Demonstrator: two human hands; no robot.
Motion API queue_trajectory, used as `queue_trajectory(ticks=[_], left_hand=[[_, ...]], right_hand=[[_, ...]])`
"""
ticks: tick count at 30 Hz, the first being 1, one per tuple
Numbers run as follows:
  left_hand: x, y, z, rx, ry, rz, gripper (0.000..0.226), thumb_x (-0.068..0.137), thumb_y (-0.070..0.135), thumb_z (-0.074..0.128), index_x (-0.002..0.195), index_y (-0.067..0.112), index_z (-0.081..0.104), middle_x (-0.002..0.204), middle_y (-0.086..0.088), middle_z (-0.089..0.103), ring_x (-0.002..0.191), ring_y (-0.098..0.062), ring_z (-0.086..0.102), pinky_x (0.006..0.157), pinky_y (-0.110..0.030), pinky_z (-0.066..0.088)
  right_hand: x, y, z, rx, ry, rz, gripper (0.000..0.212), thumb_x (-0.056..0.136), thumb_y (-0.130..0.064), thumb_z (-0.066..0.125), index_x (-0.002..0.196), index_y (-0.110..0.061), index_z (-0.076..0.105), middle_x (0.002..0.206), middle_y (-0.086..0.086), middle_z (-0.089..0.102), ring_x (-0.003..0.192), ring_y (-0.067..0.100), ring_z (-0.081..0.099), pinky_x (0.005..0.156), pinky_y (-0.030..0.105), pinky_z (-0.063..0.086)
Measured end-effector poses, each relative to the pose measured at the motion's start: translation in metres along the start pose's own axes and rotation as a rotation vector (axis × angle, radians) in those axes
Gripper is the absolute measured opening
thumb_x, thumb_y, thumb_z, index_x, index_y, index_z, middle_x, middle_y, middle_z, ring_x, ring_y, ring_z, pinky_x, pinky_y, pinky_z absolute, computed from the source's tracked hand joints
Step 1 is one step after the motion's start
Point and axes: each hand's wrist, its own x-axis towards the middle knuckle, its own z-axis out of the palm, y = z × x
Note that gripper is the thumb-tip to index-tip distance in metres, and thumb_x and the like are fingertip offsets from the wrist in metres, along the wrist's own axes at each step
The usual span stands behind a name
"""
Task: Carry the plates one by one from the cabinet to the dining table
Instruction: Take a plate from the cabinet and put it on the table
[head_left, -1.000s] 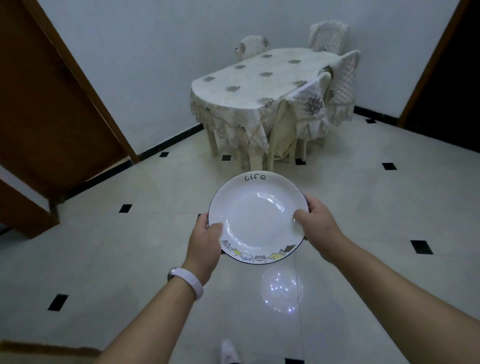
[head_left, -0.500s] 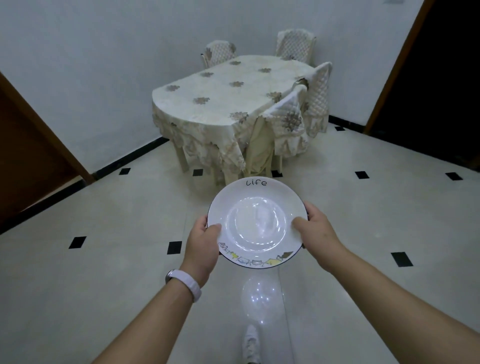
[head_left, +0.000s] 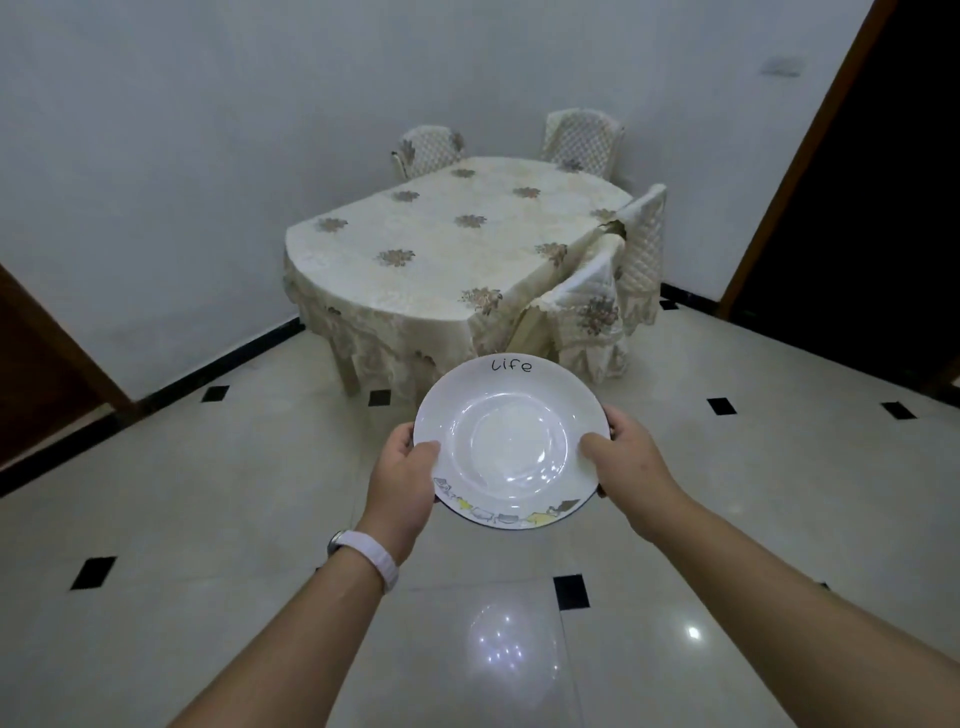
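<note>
Dining table (head_left: 467, 244) nearer than before, plate (head_left: 510, 441) between both hands (head_left: 400, 483).

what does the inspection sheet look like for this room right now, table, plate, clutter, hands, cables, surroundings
surface: dining table under a cream floral tablecloth; nothing seen on top.
job's things: one white plate with "life" written on its far rim and small drawings on its near rim, held roughly level above the floor, short of the table; cabinet not in view.
clutter: nothing seen.
grippers: left hand and right hand each have a grip on opposite rims, thumbs on top; white wristband on the left wrist.
cables: nothing seen.
surroundings: glossy tiled floor with small black insets, four covered chairs around the table, pale wall, brown door at left, dark doorway at right.
</note>
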Motion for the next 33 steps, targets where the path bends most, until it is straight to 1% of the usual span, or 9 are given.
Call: queue_trajectory(ticks=[4,8,12,17,19,22,25,27,33], left_hand=[[0.045,0.009,0.000,0.002,0.040,-0.004,0.028,0.072,0.024,0.049,0.095,0.015,0.062,0.086,-0.007,0.066,0.069,-0.020,0.058,0.053,-0.028,0.048],[0.091,0.008,0.002,0.003,0.080,-0.024,0.012,0.086,0.014,0.050,0.092,0.015,0.061,0.083,-0.008,0.064,0.071,-0.022,0.056,0.060,-0.033,0.045],[0.152,0.014,0.007,-0.003,0.131,-0.029,0.020,0.091,0.004,0.047,0.090,0.017,0.062,0.085,-0.009,0.065,0.073,-0.022,0.057,0.062,-0.033,0.045],[0.238,0.031,0.010,0.034,0.169,-0.045,0.021,0.090,0.009,0.048,0.097,0.019,0.065,0.097,-0.013,0.072,0.078,-0.024,0.063,0.067,-0.036,0.050],[0.275,0.045,0.012,0.063,0.181,-0.058,0.020,0.090,0.010,0.048,0.098,0.019,0.064,0.095,-0.013,0.071,0.076,-0.024,0.063,0.064,-0.033,0.050],[0.321,0.070,0.016,0.063,0.203,-0.023,0.022,0.093,0.005,0.047,0.096,0.021,0.063,0.088,-0.006,0.068,0.069,-0.019,0.061,0.049,-0.021,0.048],[0.359,0.088,0.015,0.059,0.220,0.028,0.025,0.092,0.006,0.047,0.102,0.021,0.065,0.092,-0.004,0.071,0.075,-0.020,0.065,0.054,-0.023,0.052],[0.378,0.095,0.013,0.059,0.219,0.035,0.028,0.091,0.006,0.048,0.104,0.022,0.067,0.094,-0.005,0.073,0.077,-0.020,0.067,0.058,-0.028,0.053],[0.438,0.105,0.010,0.044,0.231,0.048,0.027,0.092,0.006,0.048,0.101,0.021,0.069,0.088,-0.004,0.074,0.072,-0.020,0.066,0.057,-0.028,0.051]], right_hand=[[0.046,-0.009,0.018,0.011,-0.020,0.017,0.035,0.085,0.001,0.042,0.106,-0.019,0.062,0.090,0.009,0.065,0.065,0.021,0.058,0.041,0.023,0.042],[0.101,-0.012,0.033,0.015,-0.044,0.033,0.034,0.086,0.002,0.042,0.103,-0.019,0.061,0.089,0.009,0.065,0.065,0.021,0.057,0.041,0.023,0.041],[0.171,-0.018,0.052,0.053,-0.107,0.042,0.038,0.087,0.004,0.040,0.106,-0.020,0.062,0.088,0.003,0.067,0.066,0.019,0.060,0.041,0.021,0.043],[0.264,-0.036,0.075,0.096,-0.135,0.050,0.038,0.086,0.002,0.041,0.104,-0.023,0.063,0.092,0.005,0.070,0.072,0.021,0.063,0.049,0.026,0.048],[0.301,-0.051,0.084,0.086,-0.151,0.039,0.037,0.085,0.002,0.042,0.103,-0.023,0.063,0.090,0.006,0.068,0.067,0.020,0.060,0.049,0.024,0.045],[0.351,-0.078,0.094,0.075,-0.169,-0.012,0.039,0.086,0.004,0.041,0.108,-0.020,0.062,0.083,0.002,0.066,0.060,0.017,0.056,0.041,0.018,0.041],[0.392,-0.102,0.103,0.041,-0.187,-0.057,0.041,0.086,0.000,0.043,0.113,-0.025,0.061,0.090,-0.004,0.069,0.074,0.019,0.064,0.052,0.024,0.047],[0.410,-0.113,0.108,0.010,-0.211,-0.072,0.039,0.086,-0.003,0.044,0.112,-0.026,0.060,0.096,-0.001,0.068,0.076,0.020,0.065,0.049,0.023,0.047],[0.460,-0.127,0.124,-0.030,-0.214,-0.082,0.036,0.087,-0.006,0.046,0.114,-0.027,0.057,0.094,-0.004,0.066,0.073,0.016,0.061,0.044,0.017,0.042]])
